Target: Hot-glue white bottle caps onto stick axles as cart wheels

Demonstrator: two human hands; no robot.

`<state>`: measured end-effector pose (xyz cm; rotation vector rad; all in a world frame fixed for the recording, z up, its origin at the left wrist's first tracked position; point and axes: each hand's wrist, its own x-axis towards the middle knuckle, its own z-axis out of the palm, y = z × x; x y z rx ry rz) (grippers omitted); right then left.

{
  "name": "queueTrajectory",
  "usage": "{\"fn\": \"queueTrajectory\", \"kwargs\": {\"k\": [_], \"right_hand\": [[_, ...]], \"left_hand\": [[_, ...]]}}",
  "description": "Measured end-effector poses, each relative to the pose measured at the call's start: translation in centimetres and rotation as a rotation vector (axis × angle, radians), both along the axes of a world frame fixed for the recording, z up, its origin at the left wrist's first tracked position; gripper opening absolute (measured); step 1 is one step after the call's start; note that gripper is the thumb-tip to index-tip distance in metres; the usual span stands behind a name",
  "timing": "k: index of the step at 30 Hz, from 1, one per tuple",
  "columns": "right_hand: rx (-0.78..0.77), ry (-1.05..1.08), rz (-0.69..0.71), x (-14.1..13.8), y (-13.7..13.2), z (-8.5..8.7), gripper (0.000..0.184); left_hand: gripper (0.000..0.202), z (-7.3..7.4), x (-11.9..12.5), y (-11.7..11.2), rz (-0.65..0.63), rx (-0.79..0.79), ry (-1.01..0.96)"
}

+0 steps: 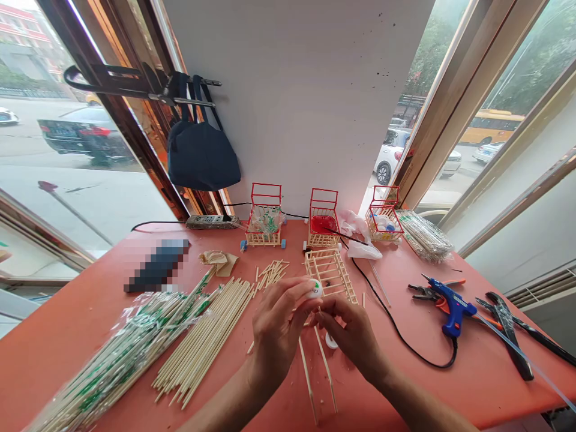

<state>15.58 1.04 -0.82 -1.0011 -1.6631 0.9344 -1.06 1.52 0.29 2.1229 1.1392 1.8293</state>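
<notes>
Head view. The left hand (279, 324) grips a white bottle cap (316, 289) with green print between thumb and fingers, above the near middle of the red table (468, 390). The right hand (353, 333) meets it there, thumb and forefinger drawn together just below the cap; cannot tell whether anything is pinched between them. A second white cap (332, 342) shows below the right hand. Just beyond both hands: a bamboo lattice frame (344, 273). Two long bamboo sticks (306, 375) extend from beneath the hands toward the near edge.

Containers, far edge, left to right: three miniature stick shopping carts with red handles. Left cart (263, 241), blue wheels: crumpled clear wrappers (270, 223) with green print. Middle cart (321, 241): glossy red contents, kind unclear, a dark thin rod (348, 236) reaching out to the right. Right cart (382, 237): white and blue pieces, apparently caps. White plastic bag (364, 249) lies between the middle and right carts, contents not discernible.

Left near: long clear sleeve (121, 354) filled with bamboo sticks, loose sticks (207, 336) beside it. Right far: clear packet (425, 235), also full of sticks. Right: blue hot-glue gun (456, 307). Navy handbag (202, 153) hangs far left, interior hidden.
</notes>
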Motion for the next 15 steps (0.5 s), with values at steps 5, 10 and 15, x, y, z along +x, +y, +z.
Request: {"fn": "queueTrajectory", "kwargs": {"k": [5,10,15], "right_hand": [[0.010,-0.010,-0.009,0.04,0.14,-0.24,0.008],[0.017,0.002,-0.002,-0.05,0.15,-0.33,0.007],[0.004,0.003,0.001,-0.11,0.00,-0.48,0.009]], "left_hand": [[0.028,-0.22,0.01,-0.08,0.018,-0.002,-0.019],[0.021,-0.14,0.15,-0.01,-0.004,0.019,-0.009],[0.016,-0.31,0.25,0.07,0.005,0.010,-0.033]]}}
